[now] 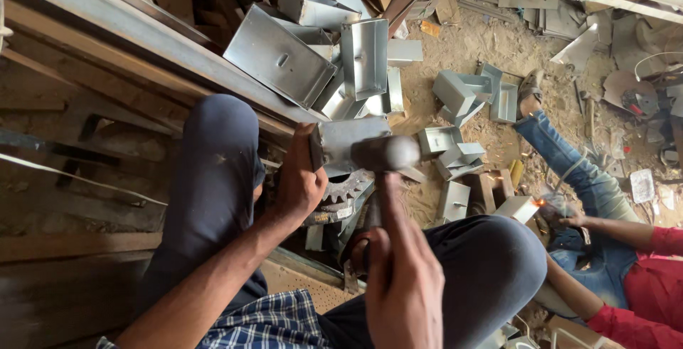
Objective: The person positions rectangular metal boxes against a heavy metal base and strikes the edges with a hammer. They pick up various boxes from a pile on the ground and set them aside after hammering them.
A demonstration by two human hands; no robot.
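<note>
Your right hand (405, 285) is wrapped tight around the handle of a hammer (384, 155), whose blurred head hangs just over the work between your knees. Your left hand (299, 182) pinches the edge of a folded sheet-metal piece (348, 137), steadying it on top of a toothed gear (347, 187) that seems to serve as an anvil, though the blur makes that hard to confirm.

The piece is thin galvanised sheet: light, stiff along its folds, likely sharp at the cut edges, and prone to skate on the gear when struck. Hold it by the flat wall, well back from where the hammer lands.

Just beyond lies a heap of finished metal boxes (284, 61) leaning on a long steel beam (142, 43), with smaller boxes (462, 93) scattered over the sandy floor (469, 43). To your right, another person in a red sleeve (640, 285) works close by, throwing sparks (541, 203) near your knee.
</note>
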